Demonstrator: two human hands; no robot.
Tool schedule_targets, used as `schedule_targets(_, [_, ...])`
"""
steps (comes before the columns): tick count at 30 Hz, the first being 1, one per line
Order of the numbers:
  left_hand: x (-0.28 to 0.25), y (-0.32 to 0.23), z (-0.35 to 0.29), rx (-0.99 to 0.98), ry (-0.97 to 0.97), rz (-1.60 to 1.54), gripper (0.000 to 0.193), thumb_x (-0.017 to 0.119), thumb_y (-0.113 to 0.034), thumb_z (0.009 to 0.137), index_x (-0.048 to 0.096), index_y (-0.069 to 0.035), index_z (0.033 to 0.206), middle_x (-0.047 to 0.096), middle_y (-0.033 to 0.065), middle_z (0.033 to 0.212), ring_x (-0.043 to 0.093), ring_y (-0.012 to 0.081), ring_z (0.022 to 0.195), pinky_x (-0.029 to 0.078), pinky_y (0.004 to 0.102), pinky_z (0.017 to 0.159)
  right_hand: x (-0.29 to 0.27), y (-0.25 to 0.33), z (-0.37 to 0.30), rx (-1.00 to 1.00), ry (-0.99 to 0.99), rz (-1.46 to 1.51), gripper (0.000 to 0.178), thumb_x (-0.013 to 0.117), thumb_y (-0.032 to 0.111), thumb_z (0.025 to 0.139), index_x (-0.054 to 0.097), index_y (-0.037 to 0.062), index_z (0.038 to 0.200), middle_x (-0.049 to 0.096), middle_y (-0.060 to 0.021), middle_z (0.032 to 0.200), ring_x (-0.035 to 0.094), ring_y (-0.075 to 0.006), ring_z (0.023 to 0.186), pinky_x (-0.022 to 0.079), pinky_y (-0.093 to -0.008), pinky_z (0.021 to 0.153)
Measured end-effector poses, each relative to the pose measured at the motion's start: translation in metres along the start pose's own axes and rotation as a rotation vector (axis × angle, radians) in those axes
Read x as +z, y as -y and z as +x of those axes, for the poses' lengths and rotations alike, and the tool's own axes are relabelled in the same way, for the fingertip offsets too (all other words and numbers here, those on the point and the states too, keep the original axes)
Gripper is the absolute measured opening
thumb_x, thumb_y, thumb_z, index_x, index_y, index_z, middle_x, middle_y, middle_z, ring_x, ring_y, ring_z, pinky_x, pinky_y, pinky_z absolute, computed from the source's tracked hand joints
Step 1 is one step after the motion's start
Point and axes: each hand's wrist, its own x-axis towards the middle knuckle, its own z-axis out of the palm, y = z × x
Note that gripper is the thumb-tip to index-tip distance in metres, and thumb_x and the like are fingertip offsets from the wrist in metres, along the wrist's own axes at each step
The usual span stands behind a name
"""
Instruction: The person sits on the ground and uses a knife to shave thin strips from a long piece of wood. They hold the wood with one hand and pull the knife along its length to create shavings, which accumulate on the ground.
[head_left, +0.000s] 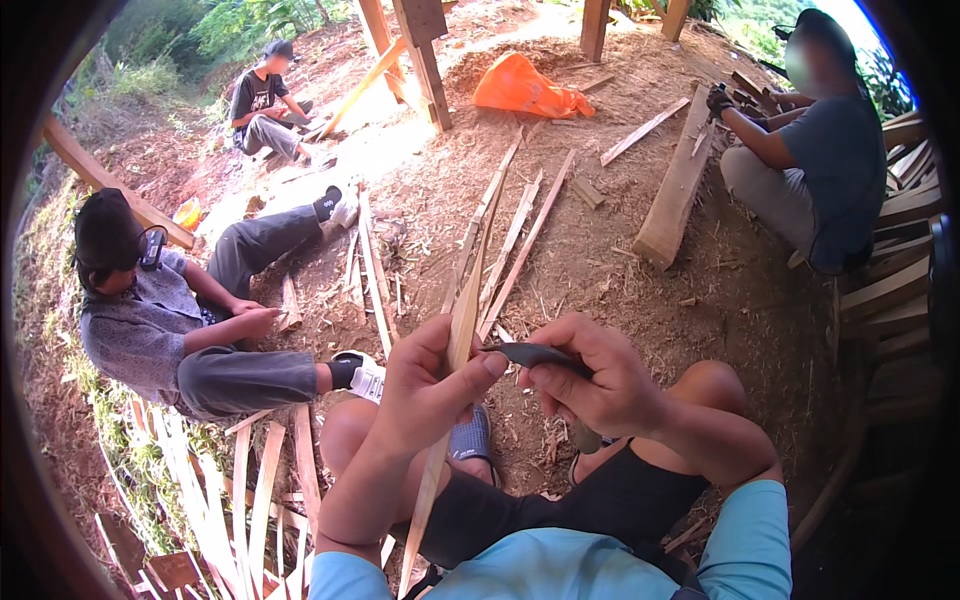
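Left hand [425, 385] gripping pale wood strip [432, 480], which runs from 12 o'clock down toward 7. Right hand [598, 375] closed around dark knife [535, 354], tip pointing toward 9 o'clock, near strip. Orange sheet [525, 88] on ground [620, 310] at 12 o'clock; thick beam [675, 195] at 2.

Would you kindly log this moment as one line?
left hand: grips wooden strip; right hand: holds dark blade; blade-strip contact: unclear; beyond: orange sheet on ground
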Motion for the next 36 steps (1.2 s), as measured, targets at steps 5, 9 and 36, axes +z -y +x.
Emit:
schedule_targets(5, [-0.005,-0.001,-0.004,0.013,-0.007,-0.008,0.011,0.064,-0.008,0.083,0.055,-0.003,0.084,0.054,-0.0019,0.057,0.047,0.0013,0.045,0.034,0.0150,0.038,0.002,0.003,-0.001,0.105,0.093,0.071,0.020,0.054,0.003,0.088,0.050,-0.0002,0.106,0.062,-0.0063,0.084,0.059,-0.0080,0.067,0.047,-0.0208,0.058])
schedule_targets(9, [-0.011,-0.003,-0.003,0.062,-0.024,-0.017,0.010,0.064,-0.007,0.082,0.055,-0.003,0.082,0.054,-0.0017,0.056,0.048,0.0018,0.045,0.035,0.0150,0.039,0.007,-0.002,-0.001,0.057,0.120,0.118,0.026,0.054,0.003,0.087,0.047,0.0001,0.112,0.061,-0.0074,0.093,0.058,-0.0089,0.080,0.047,-0.0218,0.070])
schedule_targets(36, [-0.010,-0.003,-0.009,0.020,-0.041,0.239,0.011,0.063,-0.003,0.082,0.059,0.004,0.089,0.062,0.0035,0.079,0.055,0.0024,0.070,0.043,0.0165,0.058,0.009,-0.009,0.005,-0.027,-0.004,-0.253,0.013,0.054,0.005,0.087,0.057,0.0011,0.100,0.065,-0.0070,0.084,0.062,-0.0095,0.071,0.049,-0.0223,0.061])
